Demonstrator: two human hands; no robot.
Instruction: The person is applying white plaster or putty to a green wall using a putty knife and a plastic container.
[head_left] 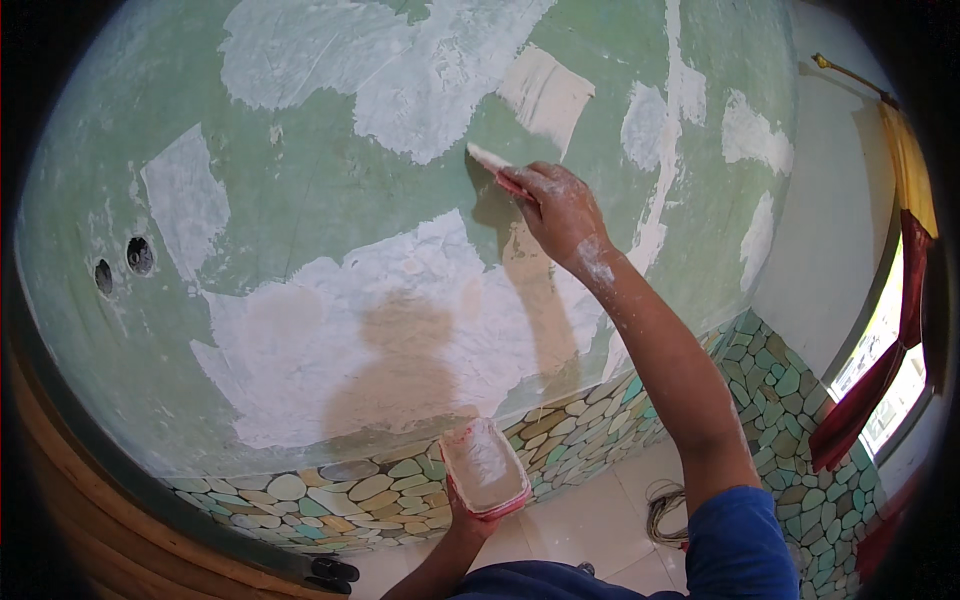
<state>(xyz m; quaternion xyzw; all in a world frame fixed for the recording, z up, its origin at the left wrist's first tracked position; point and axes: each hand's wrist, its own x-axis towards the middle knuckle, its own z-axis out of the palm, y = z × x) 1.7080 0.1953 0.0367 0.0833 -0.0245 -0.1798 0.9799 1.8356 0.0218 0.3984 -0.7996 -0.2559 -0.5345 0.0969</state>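
My right hand (555, 210), dusted with white filler, grips a red-handled putty knife (490, 160) whose filler-coated blade is held against or close to the green wall (290, 170). Up and to the right of the blade is a freshly spread cream patch (548, 90); larger white patches (290, 360) cover other parts of the wall. My left hand (465, 510) holds a rectangular red container (485, 475) of white filler low in front of me, its fingers mostly hidden behind it. My shadow falls on the wall.
Pebble tiling (330, 495) runs along the wall's base. Two dark holes (140, 256) are at left, beside a wooden edge (50, 430). At right are a window (880, 400) and red-yellow curtain (905, 170). A coiled cable (665, 515) and dark footwear (335, 570) lie on the floor.
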